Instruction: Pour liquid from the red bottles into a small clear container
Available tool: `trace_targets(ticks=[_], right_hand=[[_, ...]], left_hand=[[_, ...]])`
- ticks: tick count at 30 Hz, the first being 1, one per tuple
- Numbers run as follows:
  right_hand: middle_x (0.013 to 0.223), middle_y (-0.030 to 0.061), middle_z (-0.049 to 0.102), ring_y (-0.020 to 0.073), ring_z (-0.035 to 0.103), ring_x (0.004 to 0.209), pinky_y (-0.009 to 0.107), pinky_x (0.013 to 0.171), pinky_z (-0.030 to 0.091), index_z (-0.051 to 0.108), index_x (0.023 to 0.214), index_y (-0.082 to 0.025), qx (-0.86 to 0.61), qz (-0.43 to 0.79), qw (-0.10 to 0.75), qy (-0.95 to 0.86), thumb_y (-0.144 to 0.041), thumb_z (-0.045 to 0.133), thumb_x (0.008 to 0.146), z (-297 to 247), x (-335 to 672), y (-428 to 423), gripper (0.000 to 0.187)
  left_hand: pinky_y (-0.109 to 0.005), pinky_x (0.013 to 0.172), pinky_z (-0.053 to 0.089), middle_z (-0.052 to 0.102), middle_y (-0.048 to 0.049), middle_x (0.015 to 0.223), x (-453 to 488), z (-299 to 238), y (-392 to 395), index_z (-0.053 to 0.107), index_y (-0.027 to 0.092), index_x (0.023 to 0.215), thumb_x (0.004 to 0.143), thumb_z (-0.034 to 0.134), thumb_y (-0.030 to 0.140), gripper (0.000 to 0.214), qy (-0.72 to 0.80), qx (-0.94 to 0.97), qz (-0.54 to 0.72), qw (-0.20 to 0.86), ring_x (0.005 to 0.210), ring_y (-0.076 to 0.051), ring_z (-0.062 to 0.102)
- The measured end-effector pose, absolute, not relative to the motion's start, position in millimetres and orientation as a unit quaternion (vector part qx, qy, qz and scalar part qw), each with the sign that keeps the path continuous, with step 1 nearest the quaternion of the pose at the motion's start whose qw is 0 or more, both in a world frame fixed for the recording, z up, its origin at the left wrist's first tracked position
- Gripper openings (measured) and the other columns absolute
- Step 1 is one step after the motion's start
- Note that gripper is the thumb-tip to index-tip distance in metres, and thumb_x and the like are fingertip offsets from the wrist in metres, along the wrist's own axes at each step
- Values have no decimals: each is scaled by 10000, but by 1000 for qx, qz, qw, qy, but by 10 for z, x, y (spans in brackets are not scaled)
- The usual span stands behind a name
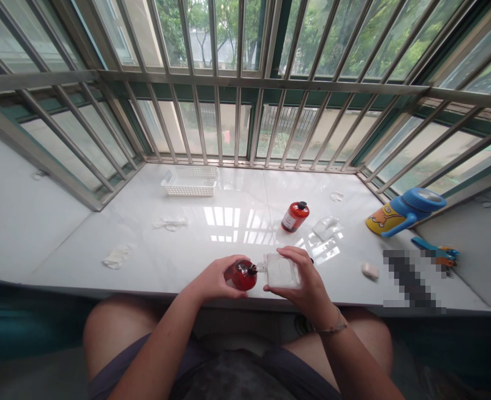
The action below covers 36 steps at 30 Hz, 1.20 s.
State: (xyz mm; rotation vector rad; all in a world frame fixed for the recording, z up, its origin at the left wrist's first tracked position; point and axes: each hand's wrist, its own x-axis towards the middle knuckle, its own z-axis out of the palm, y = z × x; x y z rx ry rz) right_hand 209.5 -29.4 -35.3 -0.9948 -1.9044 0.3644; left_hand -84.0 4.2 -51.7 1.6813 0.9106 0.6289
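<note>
Presently, left hand (214,279) closed around a red bottle (243,275), its black cap (252,270) turned toward the right hand (301,280). Right hand grips a clear flat bottle (281,271), neck just beside that cap. Both are held over the near edge of the white marble sill (228,186). Beyond: second red bottle (296,216) upright, white plastic basket (189,181), steel window bars (287,83).

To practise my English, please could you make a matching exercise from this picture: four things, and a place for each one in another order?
Things:
1 clear flat bottle
2 red bottle with black cap
3 white plastic basket
4 second red bottle

Places:
A left hand
B back of the white sill, left of centre
C right hand
D on the sill, right of centre

Pairs: 1C, 2A, 3B, 4D
</note>
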Motion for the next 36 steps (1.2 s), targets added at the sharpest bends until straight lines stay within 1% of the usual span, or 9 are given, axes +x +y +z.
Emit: trace_targets(ticks=[6,14,25,30,36], right_hand=[[1384,134,642,358,664,1312,549,1091,613,517,1520,-322,-394,142,457,-785,-368,988,770,-339,2114,-279,887],[1393,139,631,350,664,1314,549,1097,612,500,1529,-319,-384,130,452,-794,-374,978,786,-328,2118,-273,886],[1392,142,645,356,680,1298,548,1086,620,504,1533,-322,-381,124,446,-800,-347,984,777,-285,2125,-264,896],[1393,140,649,362,681,1302,557,1088,620,509,1529,-327,-383,126,445,-800,-333,988,770,-271,2129,-253,898],[1391,138,649,354,681,1301,549,1087,624,504,1536,-330,-377,125,442,-804,-351,976,789,-247,2132,-243,884]], left_hand=[[-399,1140,529,727,-90,1413,-841,-506,35,676,244,1409,670,991,348,810,378,703,262,543,1300,-331,689],[-395,1152,520,725,-85,1420,-844,-522,39,677,248,1409,665,995,347,815,378,706,264,537,1312,-330,683],[-403,1162,516,726,-86,1422,-842,-521,48,682,247,1403,657,999,349,817,379,709,263,534,1319,-337,679],[-425,1171,515,722,-89,1435,-843,-508,44,684,251,1407,656,995,353,820,385,708,258,532,1329,-349,672],[-429,1169,517,722,-90,1432,-841,-503,42,685,247,1405,655,994,351,818,384,708,259,534,1328,-351,670]])
